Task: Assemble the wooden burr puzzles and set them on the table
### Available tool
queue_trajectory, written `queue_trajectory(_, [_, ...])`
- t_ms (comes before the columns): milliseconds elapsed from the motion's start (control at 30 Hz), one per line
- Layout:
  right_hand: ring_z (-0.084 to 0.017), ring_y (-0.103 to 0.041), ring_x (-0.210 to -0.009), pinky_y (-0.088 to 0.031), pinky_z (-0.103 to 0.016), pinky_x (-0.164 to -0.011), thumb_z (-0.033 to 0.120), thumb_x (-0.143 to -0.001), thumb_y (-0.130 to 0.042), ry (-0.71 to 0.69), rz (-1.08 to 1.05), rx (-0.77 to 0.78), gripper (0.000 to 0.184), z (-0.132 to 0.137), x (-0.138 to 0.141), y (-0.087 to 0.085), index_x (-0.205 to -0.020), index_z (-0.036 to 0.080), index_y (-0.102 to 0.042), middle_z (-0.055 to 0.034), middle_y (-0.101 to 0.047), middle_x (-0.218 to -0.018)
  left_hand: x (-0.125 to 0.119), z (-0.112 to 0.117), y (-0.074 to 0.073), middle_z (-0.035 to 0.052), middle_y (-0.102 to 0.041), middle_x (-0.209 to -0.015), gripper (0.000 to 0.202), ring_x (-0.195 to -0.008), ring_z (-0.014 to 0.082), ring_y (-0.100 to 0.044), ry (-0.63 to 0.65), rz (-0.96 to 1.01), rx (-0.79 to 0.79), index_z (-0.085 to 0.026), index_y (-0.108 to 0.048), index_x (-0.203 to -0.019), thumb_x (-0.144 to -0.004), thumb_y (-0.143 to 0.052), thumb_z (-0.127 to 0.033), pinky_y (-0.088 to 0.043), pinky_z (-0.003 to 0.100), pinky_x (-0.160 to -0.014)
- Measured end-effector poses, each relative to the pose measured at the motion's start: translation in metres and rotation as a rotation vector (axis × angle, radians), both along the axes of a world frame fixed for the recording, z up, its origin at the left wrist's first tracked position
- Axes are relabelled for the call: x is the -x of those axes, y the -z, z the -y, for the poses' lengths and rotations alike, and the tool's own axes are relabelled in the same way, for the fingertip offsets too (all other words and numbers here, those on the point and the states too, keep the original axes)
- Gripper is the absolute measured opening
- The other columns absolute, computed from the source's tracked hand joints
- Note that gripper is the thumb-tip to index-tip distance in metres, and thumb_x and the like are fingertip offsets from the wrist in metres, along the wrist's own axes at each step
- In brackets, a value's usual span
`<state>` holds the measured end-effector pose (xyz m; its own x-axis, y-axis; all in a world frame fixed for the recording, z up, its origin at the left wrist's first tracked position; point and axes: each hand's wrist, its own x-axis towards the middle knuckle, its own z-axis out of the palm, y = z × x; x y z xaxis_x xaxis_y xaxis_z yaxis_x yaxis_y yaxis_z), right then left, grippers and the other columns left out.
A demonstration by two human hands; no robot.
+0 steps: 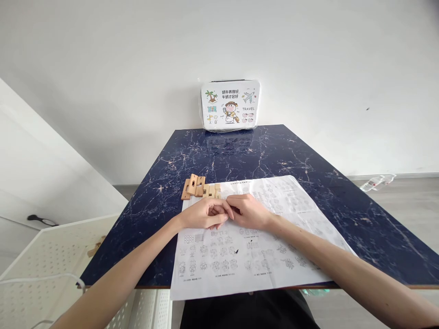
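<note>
My left hand rests on the printed paper sheet, its fingers loosely curled and nothing visible in them. Touching its fingertips is my right hand, closed with the knuckles up; the inside of that hand is hidden. Just beyond my left hand lie several notched wooden puzzle pieces, some light and some reddish, at the sheet's far left corner. A few have numbers on them, and one leans tilted on another. My left hand partly covers the nearest pieces. Line drawings of assembled shapes fill the creased sheet.
A white case with cartoon prints stands upright against the wall at the far end of the dark blue marbled table. Left of the table is a perforated white shelf with a white cable. Clear plastic packaging lies to the right.
</note>
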<state>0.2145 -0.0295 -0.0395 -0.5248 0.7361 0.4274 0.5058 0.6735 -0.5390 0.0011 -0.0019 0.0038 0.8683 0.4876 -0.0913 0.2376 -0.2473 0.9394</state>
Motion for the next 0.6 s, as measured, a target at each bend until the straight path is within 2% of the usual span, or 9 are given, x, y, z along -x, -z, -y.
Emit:
queue_trajectory(100, [-0.009, -0.044, -0.058, -0.032, -0.025, -0.055, 0.008, -0.088, -0.05, -0.014, 0.007, -0.013, 0.019, 0.001, 0.0, -0.002, -0.072, 0.018, -0.055, 0.0002, -0.059, -0.069, 0.001, 0.0, 0.0, -0.0019, -0.061, -0.063, 0.015, -0.051, 0.0084, -0.053, -0.02, 0.024, -0.032, -0.016, -0.071, -0.101, -0.096, -0.058, -0.022, -0.043, 0.019, -0.051])
queue_trajectory(167, [-0.01, -0.048, -0.06, -0.034, -0.025, -0.057, 0.008, -0.088, -0.048, -0.029, 0.002, -0.008, 0.019, 0.001, 0.0, -0.004, -0.076, 0.018, -0.059, -0.0009, -0.063, -0.073, 0.003, -0.002, -0.001, -0.0031, -0.057, -0.06, 0.013, -0.048, 0.0077, -0.049, -0.094, 0.101, -0.115, -0.016, -0.071, -0.093, -0.093, -0.059, -0.021, -0.038, 0.019, -0.047])
queue_trajectory(267, [-0.011, -0.053, -0.064, -0.039, -0.025, -0.061, 0.006, -0.086, -0.047, -0.046, -0.012, 0.021, 0.021, 0.003, -0.001, -0.007, -0.08, 0.018, -0.063, -0.0021, -0.069, -0.08, 0.011, -0.01, -0.003, -0.0055, -0.05, -0.056, 0.01, -0.044, 0.0074, -0.038, -0.363, 0.279, -0.307, -0.018, -0.067, -0.086, -0.091, -0.059, -0.019, -0.03, 0.02, -0.044])
queue_trajectory(333, [-0.011, -0.055, -0.066, -0.04, -0.025, -0.061, 0.005, -0.085, -0.047, -0.044, -0.024, 0.045, 0.023, 0.003, -0.002, -0.008, -0.08, 0.018, -0.065, -0.0019, -0.07, -0.081, 0.018, -0.018, -0.005, -0.0036, -0.055, -0.061, 0.011, -0.049, 0.0093, -0.043, -0.594, 0.293, -0.496, -0.019, -0.065, -0.087, -0.094, -0.056, -0.021, -0.034, 0.022, -0.047])
queue_trajectory(400, [-0.011, -0.056, -0.066, -0.04, -0.025, -0.061, 0.004, -0.084, -0.046, -0.036, -0.04, 0.061, 0.024, 0.003, -0.001, -0.008, -0.079, 0.018, -0.065, -0.0016, -0.071, -0.081, 0.024, -0.027, -0.005, 0.0009, -0.064, -0.074, 0.014, -0.061, 0.0128, -0.054, -0.749, 0.216, -0.736, -0.019, -0.065, -0.089, -0.097, -0.054, -0.023, -0.042, 0.025, -0.058])
queue_trajectory(433, [-0.011, -0.056, -0.066, -0.04, -0.025, -0.061, 0.004, -0.084, -0.046, -0.035, -0.047, 0.065, 0.024, 0.003, -0.001, -0.008, -0.079, 0.018, -0.065, -0.0015, -0.071, -0.082, 0.027, -0.031, -0.004, 0.003, -0.068, -0.082, 0.015, -0.069, 0.0149, -0.058, -0.776, 0.163, -0.852, -0.02, -0.065, -0.091, -0.099, -0.053, -0.024, -0.047, 0.027, -0.065])
queue_trajectory(500, [-0.011, -0.056, -0.066, -0.04, -0.025, -0.06, 0.005, -0.085, -0.046, -0.036, -0.052, 0.071, 0.024, 0.003, -0.001, -0.008, -0.079, 0.018, -0.065, -0.0015, -0.072, -0.082, 0.03, -0.039, 0.001, 0.0065, -0.07, -0.096, 0.015, -0.088, 0.0203, -0.062, -0.736, 0.046, -1.034, -0.02, -0.065, -0.1, -0.101, -0.051, -0.026, -0.051, 0.034, -0.084])
queue_trajectory(600, [-0.011, -0.056, -0.065, -0.041, -0.025, -0.06, 0.005, -0.085, -0.046, -0.034, -0.044, 0.069, 0.024, 0.003, -0.001, -0.007, -0.079, 0.018, -0.065, -0.0015, -0.072, -0.082, 0.034, -0.05, 0.012, 0.0116, -0.068, -0.12, 0.023, -0.119, 0.0275, -0.058, -0.668, -0.104, -1.136, -0.02, -0.063, -0.117, -0.104, -0.048, -0.031, -0.046, 0.045, -0.106])
